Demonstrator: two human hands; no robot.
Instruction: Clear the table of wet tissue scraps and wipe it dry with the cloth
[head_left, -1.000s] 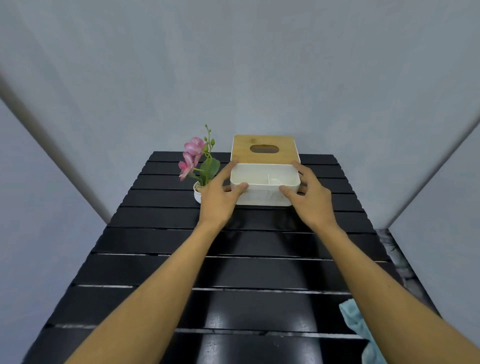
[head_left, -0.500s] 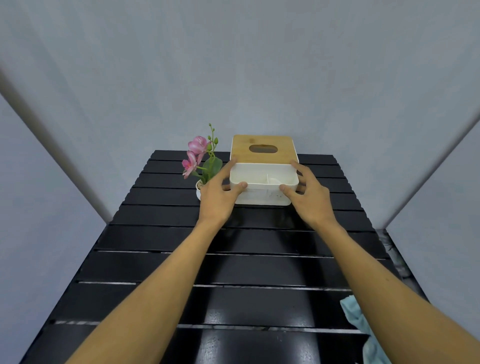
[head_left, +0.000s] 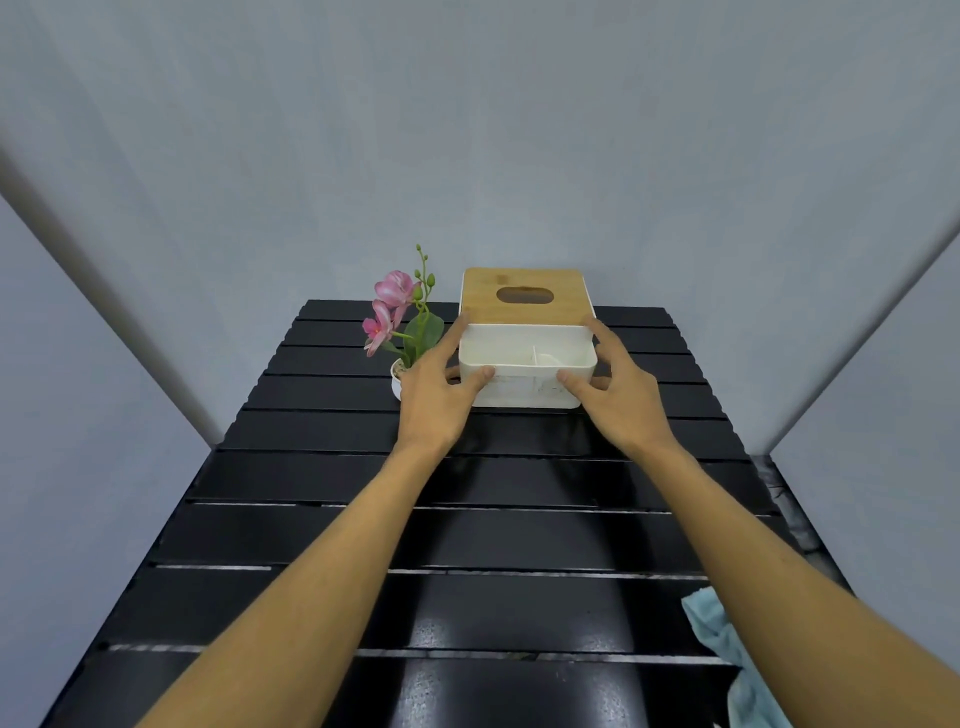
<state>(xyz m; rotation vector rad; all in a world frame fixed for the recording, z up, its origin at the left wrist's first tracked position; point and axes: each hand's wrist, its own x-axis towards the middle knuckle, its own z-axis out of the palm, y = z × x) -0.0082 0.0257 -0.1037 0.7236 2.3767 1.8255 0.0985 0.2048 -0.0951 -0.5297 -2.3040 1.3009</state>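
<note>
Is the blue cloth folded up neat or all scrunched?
Scrunched: the cloth lies rumpled, with uneven folds, at the table's near right edge.

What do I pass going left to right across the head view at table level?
Potted orchid → left hand → tissue box, held from both sides → right hand → blue cloth at the near right.

Between the left hand (head_left: 436, 400) and right hand (head_left: 618, 400), the box (head_left: 524, 358) looks like smooth plastic, its lid (head_left: 483, 306) matt wood. Beneath both hands the table (head_left: 493, 535) is glossy; behind the right, the cloth (head_left: 711, 623) looks soft.
</note>
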